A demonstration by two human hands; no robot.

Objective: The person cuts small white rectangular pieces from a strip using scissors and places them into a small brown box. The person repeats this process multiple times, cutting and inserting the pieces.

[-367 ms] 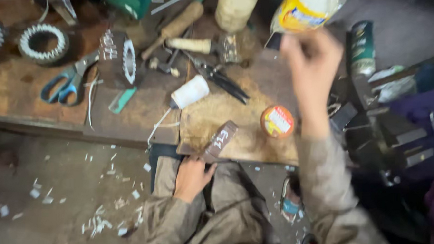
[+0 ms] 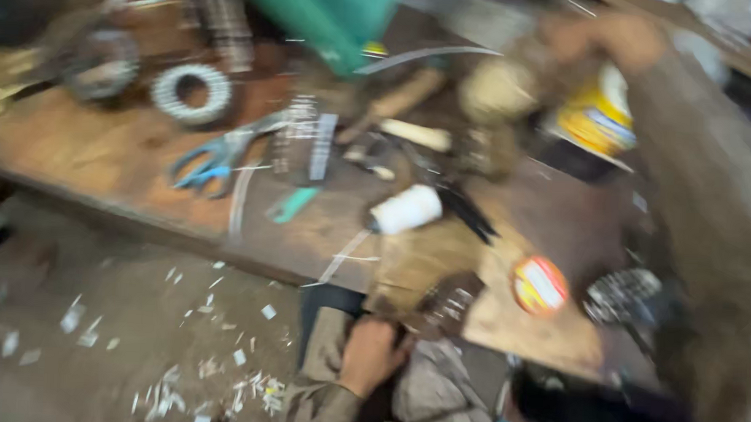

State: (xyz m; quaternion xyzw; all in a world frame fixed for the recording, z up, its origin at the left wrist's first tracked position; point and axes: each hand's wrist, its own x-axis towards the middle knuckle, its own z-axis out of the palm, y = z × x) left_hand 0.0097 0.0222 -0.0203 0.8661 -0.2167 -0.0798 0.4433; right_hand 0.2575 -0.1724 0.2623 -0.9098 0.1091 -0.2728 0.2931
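Yellow-labelled container (image 2: 597, 119) stands at the far right of the table (image 2: 141, 167), just below and toward the body from the right hand (image 2: 607, 40). Frame is motion-blurred; edges are soft. The right hand is stretched far forward, above the container's top. It appears to meet or overlap the top, but contact is not resolvable. Whether that hand is curled or loose: cannot tell. The container's long axis looks roughly upright, tilted slightly; blur prevents more.

Left hand (image 2: 371, 354) is low, near the body, at the near edge of the table. Its fingers are curled over a dark flat block with pale markings (image 2: 449, 305), seemingly gripping its near end. The block lies diagonally, its long axis running away from the hand and to the right.

The right hand is much the nearer to the container; the left hand is well apart from it.

Other items, placed from the left hand:
- white spool (image 2: 405, 209), ahead on the table;
- round orange-and-white tape roll (image 2: 540, 286), to the right;
- blue-handled scissors (image 2: 204, 165), ahead and left;
- toothed metal ring (image 2: 191, 94), farther ahead and left.

Floor (image 2: 92, 325) to the left carries scattered white scraps.
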